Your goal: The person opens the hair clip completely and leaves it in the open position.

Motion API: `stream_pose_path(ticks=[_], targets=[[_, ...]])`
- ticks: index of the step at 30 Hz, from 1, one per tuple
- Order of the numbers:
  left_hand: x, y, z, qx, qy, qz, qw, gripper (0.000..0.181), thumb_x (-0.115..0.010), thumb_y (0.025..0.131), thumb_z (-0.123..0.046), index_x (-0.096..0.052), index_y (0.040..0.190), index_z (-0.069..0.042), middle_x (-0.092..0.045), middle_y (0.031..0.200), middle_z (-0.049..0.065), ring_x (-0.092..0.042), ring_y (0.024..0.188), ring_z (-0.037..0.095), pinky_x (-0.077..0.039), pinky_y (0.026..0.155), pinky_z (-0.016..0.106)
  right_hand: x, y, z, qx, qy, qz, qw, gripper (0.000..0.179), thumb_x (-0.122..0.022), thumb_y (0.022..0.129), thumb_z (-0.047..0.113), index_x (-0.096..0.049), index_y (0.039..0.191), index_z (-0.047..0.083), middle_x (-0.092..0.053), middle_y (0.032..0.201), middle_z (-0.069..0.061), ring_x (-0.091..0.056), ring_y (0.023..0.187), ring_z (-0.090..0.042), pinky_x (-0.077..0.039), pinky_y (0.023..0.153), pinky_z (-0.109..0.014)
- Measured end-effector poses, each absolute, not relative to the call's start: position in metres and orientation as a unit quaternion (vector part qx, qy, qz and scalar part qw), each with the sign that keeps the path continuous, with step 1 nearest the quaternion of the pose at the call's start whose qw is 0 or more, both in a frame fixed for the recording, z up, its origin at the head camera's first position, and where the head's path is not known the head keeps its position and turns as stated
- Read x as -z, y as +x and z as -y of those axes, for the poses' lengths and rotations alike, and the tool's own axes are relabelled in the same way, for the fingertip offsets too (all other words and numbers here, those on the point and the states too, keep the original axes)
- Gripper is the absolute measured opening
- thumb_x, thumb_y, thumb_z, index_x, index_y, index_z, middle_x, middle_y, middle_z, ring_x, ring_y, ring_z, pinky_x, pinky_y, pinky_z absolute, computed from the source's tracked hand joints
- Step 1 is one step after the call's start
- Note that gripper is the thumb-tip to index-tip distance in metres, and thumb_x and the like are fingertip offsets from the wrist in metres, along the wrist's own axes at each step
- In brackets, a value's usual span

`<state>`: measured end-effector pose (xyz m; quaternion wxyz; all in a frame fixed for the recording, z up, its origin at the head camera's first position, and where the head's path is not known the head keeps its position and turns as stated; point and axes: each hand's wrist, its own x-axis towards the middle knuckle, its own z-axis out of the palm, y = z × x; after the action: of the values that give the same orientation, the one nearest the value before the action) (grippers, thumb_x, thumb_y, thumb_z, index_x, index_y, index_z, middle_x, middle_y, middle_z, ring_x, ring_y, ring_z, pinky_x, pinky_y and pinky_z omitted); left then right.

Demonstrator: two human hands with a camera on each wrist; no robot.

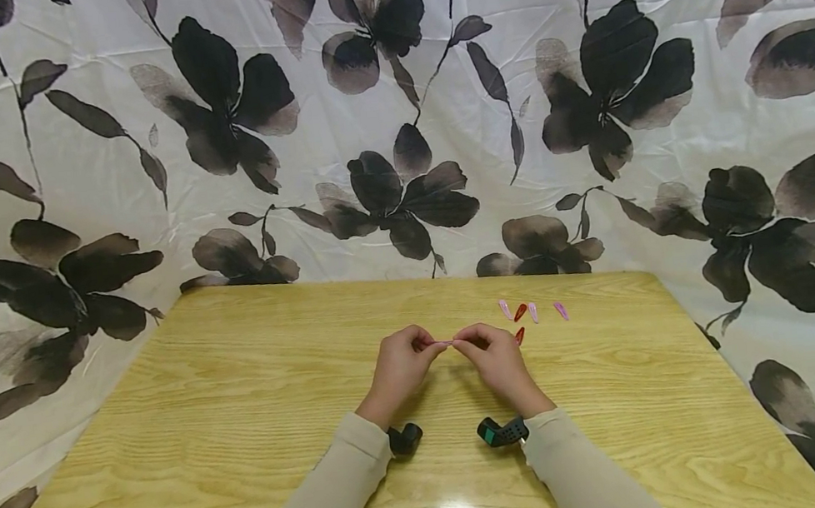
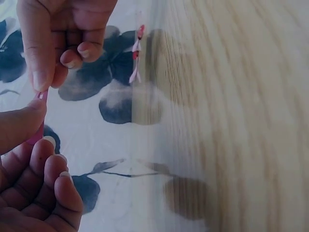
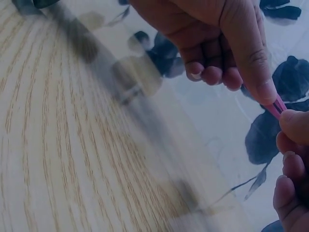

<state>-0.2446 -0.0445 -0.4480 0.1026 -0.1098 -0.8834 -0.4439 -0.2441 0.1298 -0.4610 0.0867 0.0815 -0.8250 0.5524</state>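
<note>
A pink snap hair clip (image 1: 444, 343) (image 3: 276, 107) is stretched between both hands above the table. My left hand (image 1: 401, 368) pinches one end between thumb and fingertips; my right hand (image 1: 498, 361) pinches the other end the same way. In the left wrist view, the pink clip (image 2: 35, 137) shows between the fingertips, mostly covered by the thumb. Just beyond the right hand lie several more clips: a light pink one (image 1: 504, 309), a red one (image 1: 520, 312), and a second red one (image 1: 520, 335) partly hidden by that hand.
Farther right on the wooden table (image 1: 244, 407) lie two more pinkish clips, a pale one (image 1: 532, 313) and a brighter one (image 1: 561, 311). A cloth (image 1: 333, 128) with dark flowers hangs behind the table's far edge. Each wrist wears a dark strapped-on device (image 1: 501, 431).
</note>
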Motion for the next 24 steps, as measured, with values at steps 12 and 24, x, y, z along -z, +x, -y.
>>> stream_pose_path(ticks=[12, 24], targets=[[0.4451, -0.2411, 0.0421, 0.431, -0.117, 0.888, 0.113, 0.021, -0.071, 0.088, -0.031, -0.064, 0.08, -0.012, -0.062, 0.069, -0.002, -0.049, 0.058, 0.009, -0.042, 0.053, 0.022, 0.4636, -0.2443, -0.1285, -0.554, 0.087, 0.819, 0.12, 0.006, -0.071, 0.089, 0.022, -0.074, 0.091, 0.017, -0.072, 0.092, 0.0, -0.064, 0.081, -0.013, -0.052, 0.071, -0.025], [0.4455, -0.2411, 0.0412, 0.427, -0.117, 0.889, 0.119, 0.023, -0.07, 0.089, -0.032, -0.064, 0.078, -0.013, -0.061, 0.068, -0.002, -0.049, 0.058, 0.008, -0.042, 0.053, 0.021, 0.4648, -0.241, -0.125, -0.524, 0.092, 0.827, 0.18, 0.007, -0.072, 0.089, 0.023, -0.074, 0.091, 0.016, -0.073, 0.089, 0.001, -0.063, 0.078, -0.012, -0.049, 0.067, -0.024]])
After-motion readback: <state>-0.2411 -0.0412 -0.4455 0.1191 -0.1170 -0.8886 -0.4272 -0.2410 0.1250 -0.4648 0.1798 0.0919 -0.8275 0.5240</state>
